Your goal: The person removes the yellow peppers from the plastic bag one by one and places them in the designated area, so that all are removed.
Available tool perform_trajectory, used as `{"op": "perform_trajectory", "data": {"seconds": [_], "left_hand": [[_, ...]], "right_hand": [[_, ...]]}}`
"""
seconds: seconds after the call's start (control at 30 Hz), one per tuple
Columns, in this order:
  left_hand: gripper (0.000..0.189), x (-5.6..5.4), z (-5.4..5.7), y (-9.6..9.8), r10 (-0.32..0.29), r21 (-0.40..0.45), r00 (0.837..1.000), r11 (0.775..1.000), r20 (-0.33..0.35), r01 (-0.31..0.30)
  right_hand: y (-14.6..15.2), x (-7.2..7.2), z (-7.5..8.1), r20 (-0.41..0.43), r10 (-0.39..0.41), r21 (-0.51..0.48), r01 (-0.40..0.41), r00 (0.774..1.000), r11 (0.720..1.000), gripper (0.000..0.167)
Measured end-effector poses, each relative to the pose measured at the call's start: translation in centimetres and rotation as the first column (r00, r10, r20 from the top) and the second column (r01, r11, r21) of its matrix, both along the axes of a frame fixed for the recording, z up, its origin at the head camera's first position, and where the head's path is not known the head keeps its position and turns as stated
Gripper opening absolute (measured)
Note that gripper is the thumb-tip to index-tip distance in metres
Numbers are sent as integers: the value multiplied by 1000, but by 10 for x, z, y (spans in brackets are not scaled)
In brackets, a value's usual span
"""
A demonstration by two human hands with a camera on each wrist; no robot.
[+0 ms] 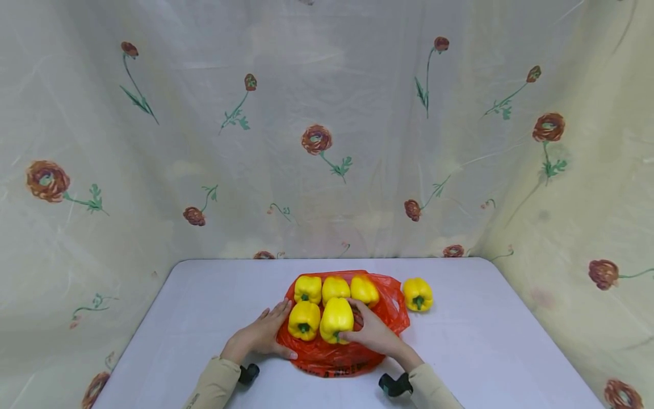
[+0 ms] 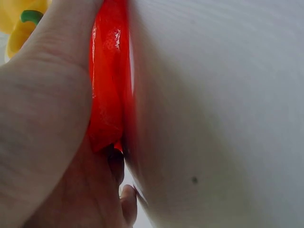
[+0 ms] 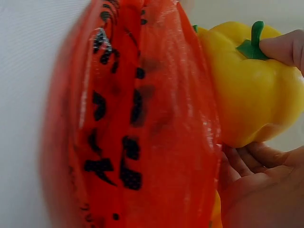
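Observation:
My right hand (image 1: 375, 333) grips a yellow bell pepper (image 1: 336, 319), thumb near its green stem and fingers around the far side. In the right wrist view the thumb presses beside the stem of this bell pepper (image 3: 256, 90), with fingers beneath it. A red plastic bag (image 1: 332, 360) lies under and around the peppers. Beside the held one sits another bell pepper (image 1: 304, 321), and three more (image 1: 335, 288) form a row behind. My left hand (image 1: 263, 334) rests against the bag's left edge, fingers extended; the left wrist view shows the bag's red side (image 2: 108, 80) along the palm.
One more yellow bell pepper (image 1: 418, 294) stands on the white table (image 1: 475, 346), just right of the bag. A flower-patterned curtain (image 1: 317, 187) hangs behind the table and along both sides. Dark wrist cameras (image 1: 395, 385) sit below the hands.

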State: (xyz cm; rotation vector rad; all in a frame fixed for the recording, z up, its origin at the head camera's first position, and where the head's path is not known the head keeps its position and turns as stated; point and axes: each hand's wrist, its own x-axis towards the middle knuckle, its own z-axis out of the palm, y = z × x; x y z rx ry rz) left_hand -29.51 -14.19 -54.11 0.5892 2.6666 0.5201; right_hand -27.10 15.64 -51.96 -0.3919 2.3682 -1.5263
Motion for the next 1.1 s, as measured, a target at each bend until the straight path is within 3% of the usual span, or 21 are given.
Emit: {"op": "perform_trajectory", "data": {"seconds": [0.3,0.63,1.1], "left_hand": [[123,-2,-5,-2,-8,17,1000,1000,-15,8],[123,1,-2,0,-1,12,1000,1000,-5,1],[122,1,0,0,1,7,1000,1000,-5,-1]], "right_hand": [[5,1,10,-29,-11,3,11,1000,1000,89],[15,2,20,-47,-27,-30,25,999,999,85],[47,-7,38,-120,-117,-48,112,986,993,81]]}}
